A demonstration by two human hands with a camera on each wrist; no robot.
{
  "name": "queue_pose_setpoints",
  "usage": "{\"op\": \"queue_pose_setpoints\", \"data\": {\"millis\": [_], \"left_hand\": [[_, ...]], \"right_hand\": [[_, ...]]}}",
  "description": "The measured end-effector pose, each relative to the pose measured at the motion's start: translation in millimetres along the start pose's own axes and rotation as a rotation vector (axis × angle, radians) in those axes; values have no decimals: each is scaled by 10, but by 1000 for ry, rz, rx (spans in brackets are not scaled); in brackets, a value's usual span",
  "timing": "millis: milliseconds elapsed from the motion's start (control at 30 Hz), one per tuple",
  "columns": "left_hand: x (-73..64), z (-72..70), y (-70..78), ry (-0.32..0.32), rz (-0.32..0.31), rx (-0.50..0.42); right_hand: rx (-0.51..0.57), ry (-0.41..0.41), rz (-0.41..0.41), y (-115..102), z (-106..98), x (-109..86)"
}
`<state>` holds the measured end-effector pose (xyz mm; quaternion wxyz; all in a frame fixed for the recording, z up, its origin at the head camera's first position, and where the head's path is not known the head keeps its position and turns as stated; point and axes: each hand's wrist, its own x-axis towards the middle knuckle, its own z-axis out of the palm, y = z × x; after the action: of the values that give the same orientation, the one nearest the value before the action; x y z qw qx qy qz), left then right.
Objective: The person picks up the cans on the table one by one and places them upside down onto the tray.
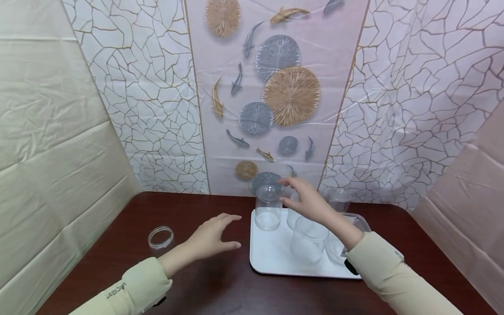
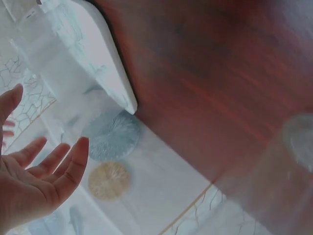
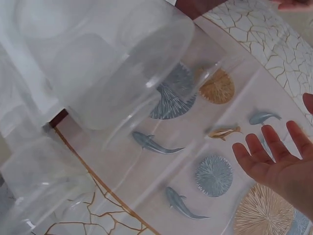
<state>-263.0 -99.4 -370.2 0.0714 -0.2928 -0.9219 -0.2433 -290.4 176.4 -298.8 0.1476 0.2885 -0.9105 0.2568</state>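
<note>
My right hand (image 1: 307, 202) hovers over the white tray (image 1: 271, 258), fingers spread and thumb apart, with nothing between them. Closest to its fingertips stands a clear jar (image 1: 268, 214) at the tray's left side. In the right wrist view the fingers of that hand (image 3: 281, 169) are extended, with a large clear jar (image 3: 117, 73) apart from them. My left hand (image 1: 206, 236) is held above the table left of the tray, fingers loosely extended and holding nothing. Behind its wrist, another clear jar (image 1: 161, 238) stands on the table, partly hidden by the arm.
Several more clear jars crowd the tray, among them one at its front (image 1: 309, 245); my right forearm covers some. The dark red wooden table (image 1: 189, 210) meets a patterned cloth backdrop (image 1: 256, 148) at the back. Plain cloth walls (image 1: 51, 175) flank it.
</note>
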Motion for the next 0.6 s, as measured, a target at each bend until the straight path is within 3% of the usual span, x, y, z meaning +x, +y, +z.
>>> {"op": "queue_pose_setpoints", "data": {"millis": [267, 600], "left_hand": [[-137, -245, -17, -65, 48, 78], [-231, -494, -110, -28, 11, 166]], "right_hand": [[-88, 19, -64, 3, 17, -207], [-145, 31, -134, -22, 68, -334]]}}
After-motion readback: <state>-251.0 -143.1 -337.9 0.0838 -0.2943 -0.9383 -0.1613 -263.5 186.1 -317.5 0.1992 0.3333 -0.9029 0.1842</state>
